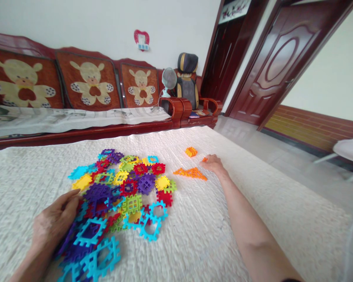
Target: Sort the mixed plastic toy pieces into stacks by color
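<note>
- White-covered desk is carrying everything.
- Coloured pile is lying centre-left.
- Left hand, half-curled, is resting against it, perhaps bracing; grip unclear.
- Right hand, nearly closed, is pinching an orange piece right of centre, seemingly keeping orange apart.

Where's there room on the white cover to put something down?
There's bare white cover between the colourful pile and the right forearm, nearer than the orange lattice pieces. Another bare stretch lies right of that forearm. The pile by the left hand is crowded; it's tight near the orange stack and right hand.
</note>
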`<act>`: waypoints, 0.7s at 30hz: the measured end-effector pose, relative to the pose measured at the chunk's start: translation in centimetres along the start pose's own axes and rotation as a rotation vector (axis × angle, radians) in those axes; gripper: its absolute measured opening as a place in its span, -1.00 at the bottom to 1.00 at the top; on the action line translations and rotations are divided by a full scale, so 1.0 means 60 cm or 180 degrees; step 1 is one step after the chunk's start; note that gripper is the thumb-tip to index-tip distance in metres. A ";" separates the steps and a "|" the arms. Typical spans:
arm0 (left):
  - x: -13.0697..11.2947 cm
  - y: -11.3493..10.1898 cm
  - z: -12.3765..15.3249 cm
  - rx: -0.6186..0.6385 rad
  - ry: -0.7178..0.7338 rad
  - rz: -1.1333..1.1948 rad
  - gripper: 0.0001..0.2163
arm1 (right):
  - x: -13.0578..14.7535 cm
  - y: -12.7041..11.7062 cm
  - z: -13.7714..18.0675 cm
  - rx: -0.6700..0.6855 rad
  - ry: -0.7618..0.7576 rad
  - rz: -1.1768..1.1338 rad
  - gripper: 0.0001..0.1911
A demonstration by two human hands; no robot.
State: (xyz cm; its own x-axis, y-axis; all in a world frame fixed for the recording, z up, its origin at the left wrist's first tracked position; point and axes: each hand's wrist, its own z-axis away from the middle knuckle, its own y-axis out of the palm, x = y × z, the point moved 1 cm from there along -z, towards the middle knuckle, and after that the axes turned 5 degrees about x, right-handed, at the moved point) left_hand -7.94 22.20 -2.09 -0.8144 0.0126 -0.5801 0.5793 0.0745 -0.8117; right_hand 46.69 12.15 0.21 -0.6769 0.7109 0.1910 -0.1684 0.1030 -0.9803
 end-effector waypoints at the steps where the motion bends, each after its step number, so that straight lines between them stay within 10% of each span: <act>1: 0.000 0.000 0.000 -0.0001 0.0003 -0.0012 -0.63 | 0.004 0.001 0.001 -0.0082 -0.0088 -0.0176 -0.49; 8: -0.001 -0.002 -0.002 0.0122 -0.0098 -0.0245 -0.56 | 0.053 0.023 0.019 -0.1126 -0.1316 -0.1715 -0.38; 21: -0.039 -0.029 0.023 0.0050 -0.0055 0.0222 -0.61 | 0.058 0.060 0.017 -0.0951 -0.1012 -0.1556 -0.34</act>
State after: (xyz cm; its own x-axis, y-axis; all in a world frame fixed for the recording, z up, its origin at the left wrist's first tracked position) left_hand -7.01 20.66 0.57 -0.7715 -0.0001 -0.6363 0.6352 0.0583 -0.7702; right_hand 43.01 14.32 -2.57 -0.7593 0.2975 0.5788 -0.3352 0.5835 -0.7397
